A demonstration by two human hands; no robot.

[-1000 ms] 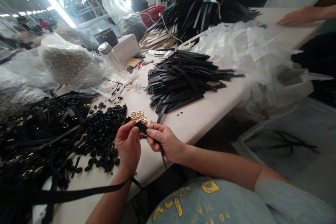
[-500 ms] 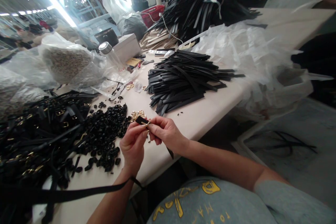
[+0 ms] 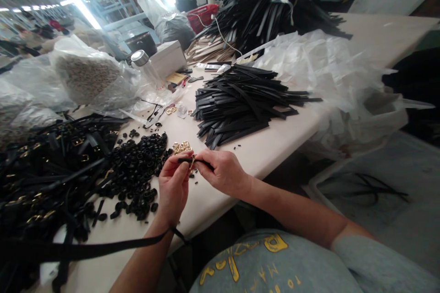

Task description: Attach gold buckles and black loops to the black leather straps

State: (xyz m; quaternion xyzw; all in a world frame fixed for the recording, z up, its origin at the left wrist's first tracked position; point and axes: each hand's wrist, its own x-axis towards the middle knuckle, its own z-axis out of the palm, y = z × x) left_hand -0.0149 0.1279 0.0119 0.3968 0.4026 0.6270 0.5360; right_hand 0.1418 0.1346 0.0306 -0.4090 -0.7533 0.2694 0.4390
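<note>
Between my two hands is a black strap (image 3: 205, 163) with a gold buckle (image 3: 193, 161) on it. My left hand (image 3: 174, 183) pinches the strap's short end on the left of the buckle. On the other side, my right hand (image 3: 222, 171) grips the strap close to the buckle, thumb and fingers pressed together. Several loose gold buckles (image 3: 181, 147) lie on the table just beyond my left fingertips. Left of them spreads a heap of small black loops (image 3: 139, 178).
Straps with gold buckles (image 3: 51, 169) pile up at the left. A stack of plain black strips (image 3: 240, 100) lies ahead, with a larger bundle (image 3: 268, 9) behind it. Clear plastic bags (image 3: 309, 64) hang over the table's right edge. A glass bottle (image 3: 146, 66) stands beside a white box (image 3: 168, 59).
The strap and buckle have turned between my fingers, so the strap now shows edge-on. My right hand has shifted slightly and its fingers are more closed over the strap.
</note>
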